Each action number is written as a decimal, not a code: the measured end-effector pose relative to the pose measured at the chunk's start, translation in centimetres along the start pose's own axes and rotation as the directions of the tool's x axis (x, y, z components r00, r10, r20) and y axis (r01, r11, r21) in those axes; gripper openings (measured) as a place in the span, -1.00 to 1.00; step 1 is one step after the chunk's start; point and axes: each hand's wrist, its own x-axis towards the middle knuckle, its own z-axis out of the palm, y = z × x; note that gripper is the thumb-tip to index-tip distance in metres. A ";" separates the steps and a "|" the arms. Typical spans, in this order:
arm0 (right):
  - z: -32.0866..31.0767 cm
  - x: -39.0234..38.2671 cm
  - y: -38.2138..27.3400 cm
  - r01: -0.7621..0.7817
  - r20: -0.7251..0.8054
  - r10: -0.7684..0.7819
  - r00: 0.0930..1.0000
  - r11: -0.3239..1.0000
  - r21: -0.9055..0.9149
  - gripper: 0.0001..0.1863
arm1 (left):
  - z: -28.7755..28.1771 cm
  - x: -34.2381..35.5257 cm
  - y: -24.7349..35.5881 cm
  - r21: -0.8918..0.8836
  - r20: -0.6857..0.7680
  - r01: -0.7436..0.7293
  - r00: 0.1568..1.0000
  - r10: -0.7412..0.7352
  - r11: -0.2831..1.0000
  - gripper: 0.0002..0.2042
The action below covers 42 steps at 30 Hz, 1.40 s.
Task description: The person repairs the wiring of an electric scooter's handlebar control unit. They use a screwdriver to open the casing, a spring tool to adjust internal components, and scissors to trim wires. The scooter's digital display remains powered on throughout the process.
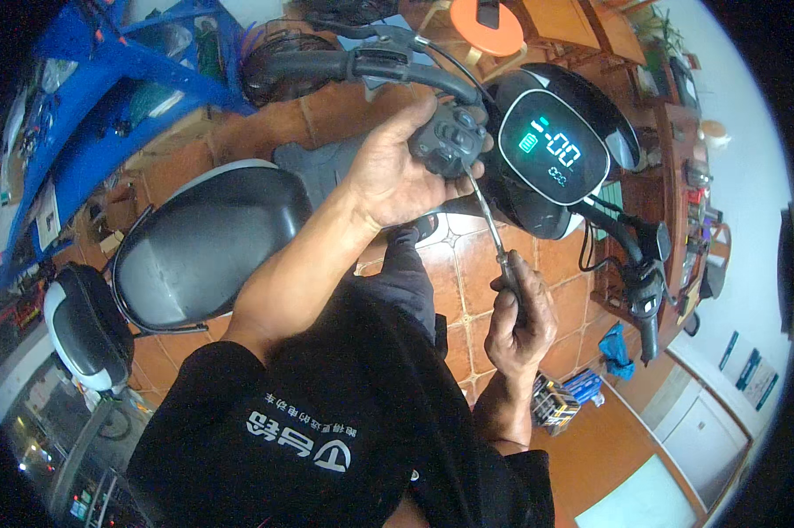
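My left hand (388,172) is closed around a black handlebar switch housing (450,139), just below the handlebar. A screwdriver (485,207) is gripped by its handle in my right hand (525,317). Its metal shaft slants up and left, and the tip reaches the lower edge of the switch housing. Whether the tip sits in a screw cannot be made out. Beside the housing is the scooter's lit digital display (554,148). The near handlebar grip (305,66) and its brake lever lie above my left hand.
The scooter's black seat (208,238) stretches to the left, with a padded backrest (89,326) behind it. The other handlebar grip (649,339) sticks out at right. A blue rack (106,114), an orange round stool (487,25) and small boxes (555,400) stand around on the tiled floor (454,282).
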 end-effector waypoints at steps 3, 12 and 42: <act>0.2 0.9 -0.3 0.035 -0.118 -0.034 0.992 0.999 0.005 -0.62 | 0.6 0.3 0.0 -0.015 -0.001 0.006 1.000 -0.006 1.000 -0.55; -1.7 2.2 -1.3 -0.180 -0.023 0.179 0.984 0.983 -0.047 -0.66 | -0.7 1.0 -0.2 0.097 -0.057 -0.009 0.998 0.014 0.995 -0.63; -5.0 7.5 -3.7 -0.054 0.159 0.067 0.985 0.995 -0.081 -0.53 | 0.6 8.7 -2.6 0.178 -0.225 -0.410 0.868 0.442 0.895 -0.64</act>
